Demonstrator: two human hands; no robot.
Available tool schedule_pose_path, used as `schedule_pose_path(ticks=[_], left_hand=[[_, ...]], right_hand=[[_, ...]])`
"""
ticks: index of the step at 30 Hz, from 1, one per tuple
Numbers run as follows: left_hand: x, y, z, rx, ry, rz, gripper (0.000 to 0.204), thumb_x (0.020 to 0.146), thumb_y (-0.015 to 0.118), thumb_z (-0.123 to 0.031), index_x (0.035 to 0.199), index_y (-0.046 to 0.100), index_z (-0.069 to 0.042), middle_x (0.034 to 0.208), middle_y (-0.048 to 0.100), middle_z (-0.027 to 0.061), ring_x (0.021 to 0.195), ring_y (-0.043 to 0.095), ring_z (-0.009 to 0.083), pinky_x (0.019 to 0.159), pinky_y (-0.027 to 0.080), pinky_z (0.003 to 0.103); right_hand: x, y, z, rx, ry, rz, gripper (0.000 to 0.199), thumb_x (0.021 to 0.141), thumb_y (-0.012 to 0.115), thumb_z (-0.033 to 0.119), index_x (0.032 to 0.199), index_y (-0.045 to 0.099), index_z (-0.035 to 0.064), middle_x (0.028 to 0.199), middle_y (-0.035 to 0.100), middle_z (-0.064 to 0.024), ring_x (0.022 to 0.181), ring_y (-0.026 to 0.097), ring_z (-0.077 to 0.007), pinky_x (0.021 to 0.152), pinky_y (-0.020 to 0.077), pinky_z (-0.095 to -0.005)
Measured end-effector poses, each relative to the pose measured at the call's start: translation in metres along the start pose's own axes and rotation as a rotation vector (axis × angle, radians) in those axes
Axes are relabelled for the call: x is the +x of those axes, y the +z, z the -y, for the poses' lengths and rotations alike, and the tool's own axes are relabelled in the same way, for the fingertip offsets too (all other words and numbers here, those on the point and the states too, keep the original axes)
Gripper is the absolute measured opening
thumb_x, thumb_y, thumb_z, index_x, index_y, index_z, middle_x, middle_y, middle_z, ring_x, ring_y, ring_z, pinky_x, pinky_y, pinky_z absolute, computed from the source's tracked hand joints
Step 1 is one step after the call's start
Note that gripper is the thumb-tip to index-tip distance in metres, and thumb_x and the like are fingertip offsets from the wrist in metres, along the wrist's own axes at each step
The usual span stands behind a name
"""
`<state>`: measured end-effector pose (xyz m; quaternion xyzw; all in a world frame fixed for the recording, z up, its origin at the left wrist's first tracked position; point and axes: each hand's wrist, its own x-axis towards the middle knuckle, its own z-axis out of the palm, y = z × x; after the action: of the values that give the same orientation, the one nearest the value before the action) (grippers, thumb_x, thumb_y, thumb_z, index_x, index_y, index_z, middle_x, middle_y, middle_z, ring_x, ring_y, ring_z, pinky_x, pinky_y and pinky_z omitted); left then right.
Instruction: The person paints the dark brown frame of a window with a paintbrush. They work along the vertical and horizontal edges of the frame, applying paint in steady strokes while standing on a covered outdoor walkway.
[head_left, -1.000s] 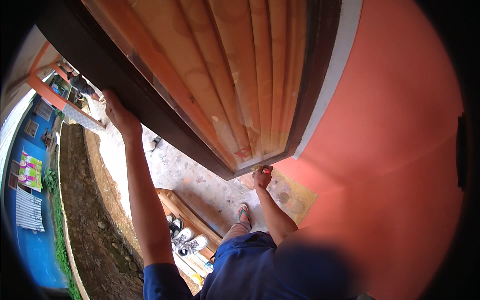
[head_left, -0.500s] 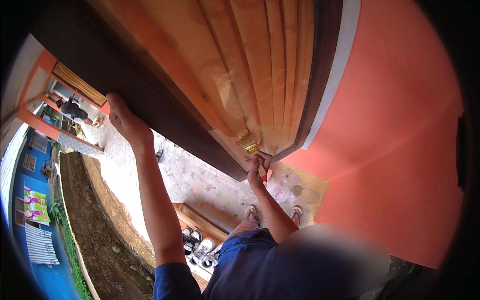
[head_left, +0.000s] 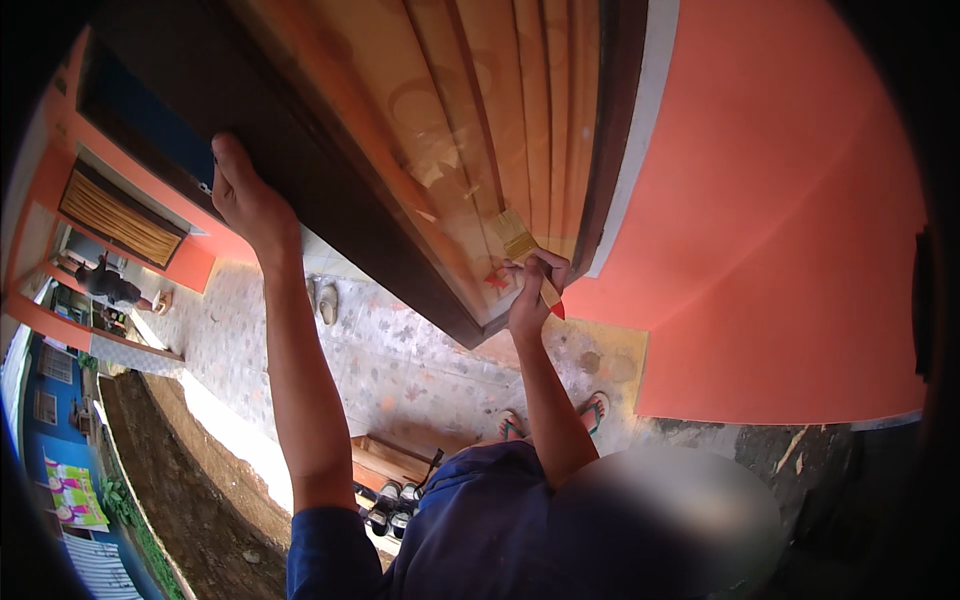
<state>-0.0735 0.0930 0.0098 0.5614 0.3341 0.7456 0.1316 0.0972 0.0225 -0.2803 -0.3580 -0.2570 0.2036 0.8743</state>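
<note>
My right hand [head_left: 536,290] is closed around a paintbrush [head_left: 518,238] with a gold-coloured ferrule and a red-tipped handle. Its bristles point up against or just in front of the glass pane [head_left: 440,150], near the pane's lower corner; I cannot tell whether they touch. Orange-brown curtains [head_left: 520,90] hang in folds behind the glass. Higher up on the left, my left hand [head_left: 252,205] grips the outer edge of the dark brown window frame [head_left: 330,200], thumb up along it, the other fingers mostly hidden.
A coral wall [head_left: 770,220] rises on the right. Below lies a speckled tiled floor [head_left: 400,350], with slippers [head_left: 328,302] and shoes [head_left: 400,510] beside a wooden bench or rack [head_left: 380,462]. A dirt ditch [head_left: 190,460] runs at left. Another person [head_left: 110,285] bends over farther off.
My view has swung, so the window and wall sit farther left. The brush has tilted, its bristles leaning more to the left. My left hand keeps its grip on the frame.
</note>
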Motion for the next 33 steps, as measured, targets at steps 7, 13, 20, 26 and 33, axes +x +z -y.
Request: schedule_pose_path(ticks=[7, 13, 20, 26, 33], left_hand=[[0.0, 0.004, -0.001, 0.014, 0.051, 0.006, 0.053, 0.105, 0.044, -0.044, 0.104, 0.066, 0.004, 0.09, 0.066, 0.0039, 0.082, 0.057, 0.0107, 0.077, 0.045, 0.025], [0.005, -0.001, 0.012, -0.036, 0.027, -0.013, 0.05, 0.106, 0.043, -0.043, 0.096, 0.064, 0.002, 0.083, 0.062, 0.0019, 0.078, 0.053, 0.0092, 0.074, 0.044, 0.025], [0.009, 0.004, 0.009, -0.022, 0.012, -0.005, 0.05, 0.106, 0.042, -0.043, 0.096, 0.064, 0.001, 0.084, 0.062, 0.0018, 0.079, 0.053, 0.0091, 0.074, 0.044, 0.025], [0.012, 0.008, 0.012, 0.017, 0.055, -0.017, 0.051, 0.105, 0.043, -0.044, 0.089, 0.063, 0.0, 0.078, 0.059, 0.0005, 0.075, 0.05, 0.0085, 0.071, 0.042, 0.025], [0.014, 0.002, 0.022, 0.033, 0.064, -0.012, 0.054, 0.105, 0.043, -0.048, 0.085, 0.06, 0.0, 0.074, 0.052, -0.0008, 0.073, 0.046, 0.008, 0.07, 0.039, 0.025]], right_hand=[[-0.098, -0.144, -0.189, -1.123, 0.343, 0.136, 0.016, 0.094, 0.059, 0.015, 0.106, 0.051, 0.009, 0.08, 0.068, -0.0135, 0.073, 0.07, -0.0305, 0.063, 0.0539, -0.0382], [-0.08, 0.008, -0.063, -0.268, 0.326, 0.137, 0.009, 0.097, 0.055, 0.011, 0.104, 0.053, 0.0043, 0.08, 0.064, -0.0101, 0.069, 0.067, -0.02, 0.063, 0.0536, -0.0312], [-0.033, 0.097, 0.064, 0.224, -0.126, 0.363, 0.017, 0.102, 0.052, 0.013, 0.112, 0.045, 0.0013, 0.093, 0.062, -0.0145, 0.082, 0.066, -0.021, 0.073, 0.0569, -0.0326], [-0.136, -0.041, -0.127, -0.361, 0.262, 0.256, 0.007, 0.1, 0.055, 0.011, 0.103, 0.052, 0.0054, 0.078, 0.065, -0.0104, 0.071, 0.067, -0.0179, 0.066, 0.0546, -0.031], [-0.112, -0.038, -0.14, -0.536, 0.317, 0.177, 0.012, 0.099, 0.05, 0.012, 0.092, 0.057, 0.0055, 0.066, 0.061, -0.0045, 0.061, 0.061, -0.0113, 0.057, 0.0487, -0.0258]])
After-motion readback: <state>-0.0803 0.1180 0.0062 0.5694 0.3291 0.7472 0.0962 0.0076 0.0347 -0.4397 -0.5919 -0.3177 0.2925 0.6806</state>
